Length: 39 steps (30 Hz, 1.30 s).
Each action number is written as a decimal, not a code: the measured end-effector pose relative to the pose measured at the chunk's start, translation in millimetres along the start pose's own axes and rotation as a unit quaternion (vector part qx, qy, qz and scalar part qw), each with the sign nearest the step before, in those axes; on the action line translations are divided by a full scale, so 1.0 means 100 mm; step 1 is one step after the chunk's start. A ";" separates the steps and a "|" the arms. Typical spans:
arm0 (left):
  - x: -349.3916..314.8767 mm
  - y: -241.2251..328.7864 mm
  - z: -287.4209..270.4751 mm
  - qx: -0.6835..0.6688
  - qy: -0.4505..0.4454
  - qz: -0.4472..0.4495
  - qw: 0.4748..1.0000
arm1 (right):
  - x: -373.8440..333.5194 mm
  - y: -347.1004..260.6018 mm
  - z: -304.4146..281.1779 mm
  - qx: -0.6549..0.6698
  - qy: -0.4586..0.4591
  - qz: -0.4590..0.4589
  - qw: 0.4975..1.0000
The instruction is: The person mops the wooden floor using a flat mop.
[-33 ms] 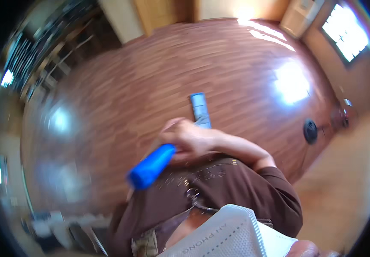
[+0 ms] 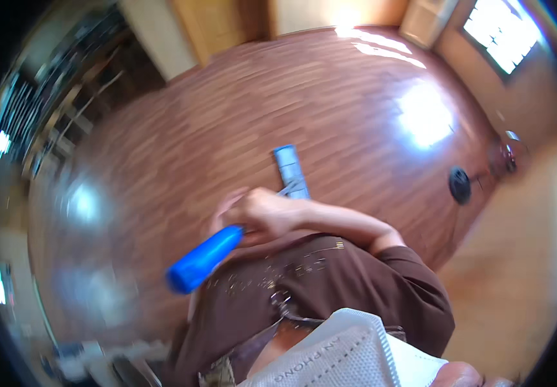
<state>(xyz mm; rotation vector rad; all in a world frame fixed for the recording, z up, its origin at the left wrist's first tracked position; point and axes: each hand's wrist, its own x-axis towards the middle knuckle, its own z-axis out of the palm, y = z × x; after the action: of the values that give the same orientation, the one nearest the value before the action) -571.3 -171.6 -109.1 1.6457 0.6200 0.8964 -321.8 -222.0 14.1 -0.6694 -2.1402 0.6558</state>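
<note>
Gripping with right hand (image 2: 265,213): clenched at the upper-right end of a smooth cylindrical bright-blue handle (image 2: 205,260), in front of a brown short-sleeved shirt (image 2: 381,277).
Handle: slanting down-left in view, away from the right hand, toward the person's left side.
Left hand (image 2: 221,211): probably the blurred skin just left of the right hand — cannot tell whether grasping or released.
Flat rectangular grey-blue mop head (image 2: 289,169): lying on the reddish-brown wood-plank floor (image 2: 162,161), ahead of the right hand and slightly right; partly hidden by the wrist at the near end.
Long axis: running away from the body, leaning slightly left toward the far end.
Nearer hand: right, in view — joint between handle and mop head hidden.
</note>
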 end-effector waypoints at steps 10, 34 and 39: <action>0.25 1.46 0.51 0.008 0.038 0.292 0.956 | -1.20 2.09 1.14 -0.006 -0.121 0.286 0.950; 1.62 1.20 2.19 -0.259 -0.503 0.242 0.788 | -3.63 0.87 0.86 -0.188 0.370 0.597 0.687; 1.64 1.12 2.67 -0.290 -0.578 0.200 0.736 | -3.92 0.35 1.11 -0.220 0.425 0.671 0.566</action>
<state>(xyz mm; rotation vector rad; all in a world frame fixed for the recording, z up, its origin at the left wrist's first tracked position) -264.6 -223.9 9.9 1.3986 -0.8397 0.1419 -184.8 -475.7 -276.3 -2.3599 -0.4940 0.2888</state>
